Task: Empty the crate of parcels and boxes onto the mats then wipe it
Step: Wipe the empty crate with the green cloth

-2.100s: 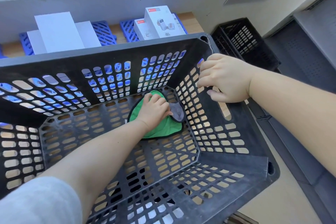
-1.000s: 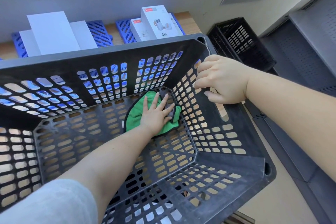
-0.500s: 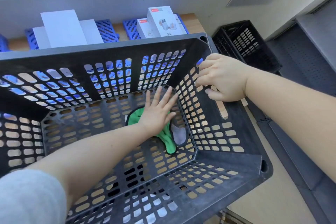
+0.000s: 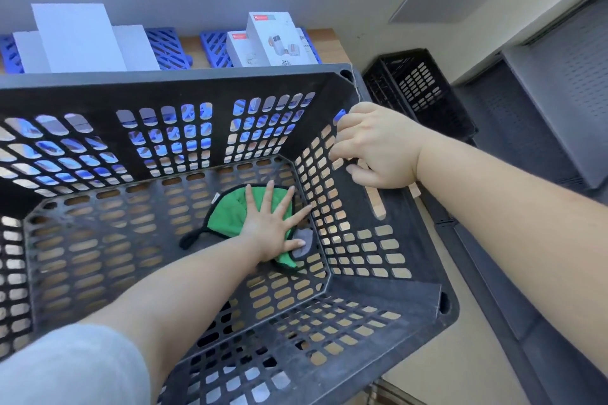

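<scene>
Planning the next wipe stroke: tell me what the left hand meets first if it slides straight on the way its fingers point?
Probably the crate's far wall, near its right corner; left hand presses the green cloth flat.

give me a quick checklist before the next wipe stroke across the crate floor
1. Crate emptied of parcels and boxes: ok.
2. Boxes resting on the blue mats behind the crate: ok.
3. Left hand flat on the green cloth, fingers spread: ok.
4. Right hand gripping the right wall to steady the crate: ok.
5. Cloth spread flat: not ok, one corner is folded, grey side up.
6. Floor on the left side wiped: cannot tell.
</scene>
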Demonstrator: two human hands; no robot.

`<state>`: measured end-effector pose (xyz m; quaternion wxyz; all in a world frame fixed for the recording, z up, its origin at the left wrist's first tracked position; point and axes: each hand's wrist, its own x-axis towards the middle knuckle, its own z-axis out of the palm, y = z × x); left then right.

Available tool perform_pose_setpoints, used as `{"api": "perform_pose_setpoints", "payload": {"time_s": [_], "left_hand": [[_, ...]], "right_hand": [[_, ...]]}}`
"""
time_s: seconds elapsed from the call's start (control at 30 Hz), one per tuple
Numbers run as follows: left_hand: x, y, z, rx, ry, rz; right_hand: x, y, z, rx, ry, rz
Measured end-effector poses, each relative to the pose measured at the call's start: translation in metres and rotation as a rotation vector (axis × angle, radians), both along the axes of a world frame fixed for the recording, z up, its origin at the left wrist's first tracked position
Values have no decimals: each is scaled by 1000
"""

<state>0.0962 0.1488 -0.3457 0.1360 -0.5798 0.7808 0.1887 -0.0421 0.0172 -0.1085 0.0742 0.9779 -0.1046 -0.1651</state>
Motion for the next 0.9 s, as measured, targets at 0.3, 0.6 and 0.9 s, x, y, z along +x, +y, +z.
{"api": "perform_pose_setpoints", "payload": {"time_s": [0.3,0.6,0.9], "left_hand": [[19,11,6,23,-57,123],[16,10,7,-14,148,-180],[4,23,-1,-48,-50,-87]], "right_hand": [[0,1,1,-8,21,-17],[0,1,1,4,-1,7],[1,2,2,-11,29,-16]]}}
